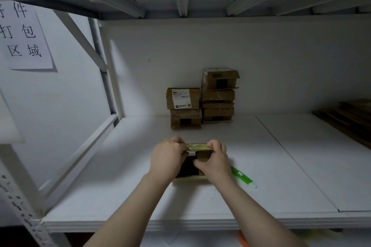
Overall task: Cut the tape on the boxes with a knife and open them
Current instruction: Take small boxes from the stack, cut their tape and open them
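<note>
**Brown boxes on a white shelf**

The white shelf board (261, 156) contrasts with the stacked brown cardboard boxes (217, 96), which have black patches; one bears a white printed label (181, 98). The nearest brown cardboard box (188, 166) has a black patch and yellowish tape (197, 147). The green-and-white plastic knife (243, 177) is bright. The white paper sign (24, 34) has black characters.

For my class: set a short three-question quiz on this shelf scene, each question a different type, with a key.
1. True or false: the right hand holds the green knife.
2. The box gripped by the left hand sits on: A) the white shelf, B) a chair, C) the floor.
3. Fill in: the taller stack stands to the ___ of the shorter stack.
Key: 1 false; 2 A; 3 right.
</note>
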